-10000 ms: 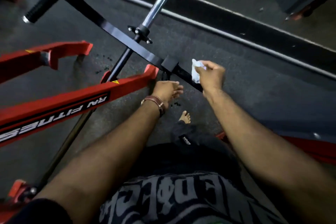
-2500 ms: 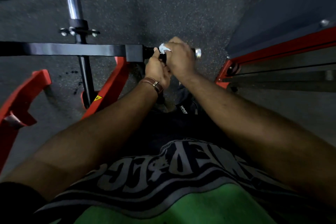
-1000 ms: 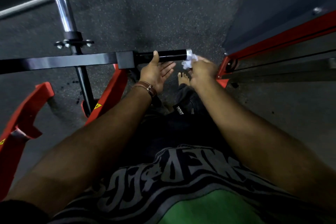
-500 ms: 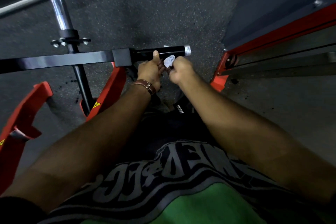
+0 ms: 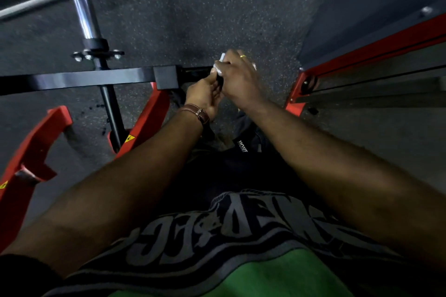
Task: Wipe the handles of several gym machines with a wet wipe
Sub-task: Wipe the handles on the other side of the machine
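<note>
A black handle sticks out rightward from a black machine arm; only its left stretch shows. My right hand is wrapped over the handle's outer part with the white wet wipe bunched under the fingers, a corner poking out at the top. My left hand sits just below and left of it, fingers curled up against the underside of the handle beside the wipe. The handle's end cap is hidden by my right hand.
A chrome weight post rises from the arm at upper left. Red frame legs stand on the speckled rubber floor at left. Another red-and-grey machine frame runs along the right. My knee is below the hands.
My right hand has moved up from under the handle and closed over it with the wipe. My left hand stays under the handle, close to the right.
</note>
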The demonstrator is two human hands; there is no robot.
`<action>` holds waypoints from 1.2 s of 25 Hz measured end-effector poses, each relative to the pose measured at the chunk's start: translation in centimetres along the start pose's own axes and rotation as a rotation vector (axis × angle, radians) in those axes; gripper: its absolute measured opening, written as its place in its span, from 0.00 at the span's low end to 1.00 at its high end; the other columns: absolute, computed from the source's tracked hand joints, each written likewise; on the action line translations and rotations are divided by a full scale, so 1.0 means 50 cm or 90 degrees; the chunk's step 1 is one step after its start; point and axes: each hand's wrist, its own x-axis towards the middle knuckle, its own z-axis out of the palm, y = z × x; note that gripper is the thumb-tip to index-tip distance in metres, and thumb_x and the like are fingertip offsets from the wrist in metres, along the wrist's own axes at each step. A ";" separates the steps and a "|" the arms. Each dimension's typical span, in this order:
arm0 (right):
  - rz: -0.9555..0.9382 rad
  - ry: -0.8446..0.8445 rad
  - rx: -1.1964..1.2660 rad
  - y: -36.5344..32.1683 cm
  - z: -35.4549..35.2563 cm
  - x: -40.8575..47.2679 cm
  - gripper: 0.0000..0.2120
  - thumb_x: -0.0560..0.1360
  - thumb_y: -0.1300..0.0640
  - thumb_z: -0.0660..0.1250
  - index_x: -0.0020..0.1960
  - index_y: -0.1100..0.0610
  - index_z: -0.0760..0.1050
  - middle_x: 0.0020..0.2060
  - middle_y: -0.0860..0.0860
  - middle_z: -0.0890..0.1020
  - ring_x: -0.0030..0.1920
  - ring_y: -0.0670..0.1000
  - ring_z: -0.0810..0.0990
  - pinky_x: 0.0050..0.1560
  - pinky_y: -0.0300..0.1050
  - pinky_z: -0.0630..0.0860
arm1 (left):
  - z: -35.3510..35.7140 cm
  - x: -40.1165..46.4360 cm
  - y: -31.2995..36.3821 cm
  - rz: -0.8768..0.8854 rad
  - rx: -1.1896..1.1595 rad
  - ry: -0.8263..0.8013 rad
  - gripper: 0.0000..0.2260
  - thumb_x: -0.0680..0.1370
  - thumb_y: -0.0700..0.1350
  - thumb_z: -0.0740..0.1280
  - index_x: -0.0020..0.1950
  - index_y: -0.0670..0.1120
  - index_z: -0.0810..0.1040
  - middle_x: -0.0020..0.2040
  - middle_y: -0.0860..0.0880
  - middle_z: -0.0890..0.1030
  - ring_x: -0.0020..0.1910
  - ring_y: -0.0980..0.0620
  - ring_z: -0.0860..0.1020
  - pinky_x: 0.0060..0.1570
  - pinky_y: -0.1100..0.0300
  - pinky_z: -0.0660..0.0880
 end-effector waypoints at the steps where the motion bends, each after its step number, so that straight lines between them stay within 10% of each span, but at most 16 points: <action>1: 0.041 -0.016 0.018 0.011 0.002 0.004 0.03 0.75 0.58 0.69 0.44 0.58 0.78 0.43 0.52 0.76 0.46 0.54 0.75 0.39 0.49 0.74 | 0.000 0.001 0.003 0.000 -0.004 0.002 0.10 0.83 0.47 0.65 0.54 0.42 0.80 0.43 0.46 0.83 0.40 0.53 0.81 0.39 0.63 0.80; 5: 0.236 0.047 0.151 0.041 -0.009 -0.017 0.09 0.78 0.55 0.63 0.45 0.59 0.75 0.42 0.49 0.76 0.42 0.49 0.74 0.44 0.56 0.73 | -0.006 0.003 0.007 0.004 -0.067 0.016 0.15 0.83 0.52 0.62 0.52 0.40 0.78 0.42 0.41 0.85 0.42 0.47 0.84 0.47 0.58 0.82; 10: 0.106 0.013 0.058 -0.005 0.005 -0.026 0.07 0.79 0.51 0.62 0.44 0.52 0.76 0.39 0.46 0.78 0.42 0.53 0.78 0.45 0.57 0.76 | 0.003 -0.008 0.004 -0.009 -0.133 0.009 0.24 0.83 0.61 0.57 0.53 0.41 0.78 0.36 0.43 0.83 0.37 0.49 0.83 0.41 0.59 0.82; 15: 0.342 0.107 0.195 0.103 -0.043 -0.046 0.09 0.77 0.63 0.66 0.53 0.62 0.84 0.45 0.51 0.77 0.45 0.50 0.77 0.50 0.40 0.77 | 0.011 -0.002 -0.002 0.003 -0.075 0.011 0.18 0.83 0.56 0.63 0.53 0.40 0.77 0.44 0.41 0.85 0.46 0.45 0.85 0.51 0.56 0.82; 21: 0.553 0.146 0.521 0.050 -0.026 -0.018 0.09 0.79 0.60 0.66 0.50 0.59 0.85 0.46 0.52 0.87 0.46 0.49 0.85 0.50 0.46 0.83 | 0.014 0.010 -0.004 0.024 -0.059 0.008 0.16 0.82 0.52 0.64 0.55 0.39 0.78 0.50 0.39 0.84 0.50 0.42 0.84 0.48 0.56 0.82; 23: 0.618 0.119 0.410 0.057 -0.040 -0.028 0.09 0.78 0.53 0.70 0.49 0.57 0.86 0.41 0.51 0.87 0.42 0.48 0.86 0.48 0.48 0.83 | 0.014 0.008 -0.008 0.032 -0.061 0.004 0.16 0.82 0.53 0.64 0.56 0.39 0.78 0.52 0.38 0.84 0.52 0.42 0.83 0.49 0.56 0.82; 30: 0.288 0.116 0.205 0.046 -0.033 -0.014 0.09 0.77 0.61 0.67 0.53 0.56 0.85 0.51 0.51 0.86 0.51 0.49 0.84 0.56 0.40 0.78 | 0.014 0.001 -0.005 0.030 -0.052 0.016 0.17 0.83 0.53 0.64 0.57 0.38 0.78 0.50 0.40 0.84 0.48 0.43 0.84 0.50 0.56 0.82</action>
